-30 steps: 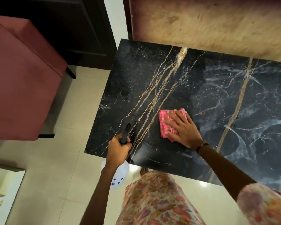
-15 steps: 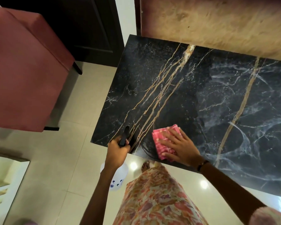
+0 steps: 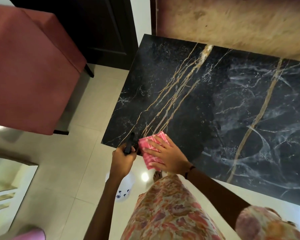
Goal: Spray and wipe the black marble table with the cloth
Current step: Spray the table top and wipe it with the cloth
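Note:
The black marble table (image 3: 206,104) with gold and white veins fills the right of the view. A pink checked cloth (image 3: 150,146) lies folded at the table's near left edge, partly hanging past it. My right hand (image 3: 166,155) presses flat on the cloth with fingers spread. Just left of it, my left hand (image 3: 122,159) grips the black trigger head of a white spray bottle (image 3: 124,189). The bottle's body hangs below the table edge, over the floor. The two hands almost touch.
A red upholstered chair (image 3: 29,71) stands on the left over cream floor tiles (image 3: 73,161). A dark cabinet (image 3: 97,28) is behind it. A beige wall panel (image 3: 232,21) runs along the table's far edge. My floral dress (image 3: 166,213) is below.
My right hand has slid the cloth toward me and to the left, from the table's middle to its near edge beside the spray bottle. My left hand kept hold of the bottle.

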Tool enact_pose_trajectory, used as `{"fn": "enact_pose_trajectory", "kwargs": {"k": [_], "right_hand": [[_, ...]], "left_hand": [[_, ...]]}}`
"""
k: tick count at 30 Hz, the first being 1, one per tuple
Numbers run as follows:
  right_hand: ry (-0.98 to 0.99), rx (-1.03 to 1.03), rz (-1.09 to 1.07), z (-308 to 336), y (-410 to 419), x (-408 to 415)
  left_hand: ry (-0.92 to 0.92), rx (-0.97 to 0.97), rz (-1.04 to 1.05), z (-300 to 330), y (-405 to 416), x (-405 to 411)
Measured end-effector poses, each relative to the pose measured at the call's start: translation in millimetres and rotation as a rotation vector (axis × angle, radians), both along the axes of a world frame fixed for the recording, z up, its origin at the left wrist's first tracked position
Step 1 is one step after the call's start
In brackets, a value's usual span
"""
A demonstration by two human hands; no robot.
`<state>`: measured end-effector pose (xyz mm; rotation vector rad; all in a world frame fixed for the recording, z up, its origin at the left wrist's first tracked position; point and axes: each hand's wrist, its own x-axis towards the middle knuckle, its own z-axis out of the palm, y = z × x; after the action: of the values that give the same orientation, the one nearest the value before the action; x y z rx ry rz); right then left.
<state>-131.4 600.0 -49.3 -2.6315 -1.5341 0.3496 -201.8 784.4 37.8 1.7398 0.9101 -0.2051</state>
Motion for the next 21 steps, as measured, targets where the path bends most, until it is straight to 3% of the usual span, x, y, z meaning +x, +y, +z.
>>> {"fn": "enact_pose_trajectory", "kwargs": {"k": [5, 10, 14, 21], "right_hand": [[-0.002, -0.047, -0.121, -0.3, -57.0, 23.5], [0.052, -0.052, -0.398, 2.7, 3.3, 27.8], [0.028, -0.067, -0.212, -2.0, 12.6, -4.6], [-0.039, -0.083, -0.145, 2.2, -127.4, -16.0]], "left_hand": [[-0.016, -0.019, -0.011, 2.0, -3.9, -3.9], [-0.017, 0.001, -0.045, -0.9, -13.7, -9.2], [-0.008, 0.012, -0.087, -1.2, -25.6, -10.7], [0.045, 0.001, -0.134, -0.2, -57.2, -3.3]]}}
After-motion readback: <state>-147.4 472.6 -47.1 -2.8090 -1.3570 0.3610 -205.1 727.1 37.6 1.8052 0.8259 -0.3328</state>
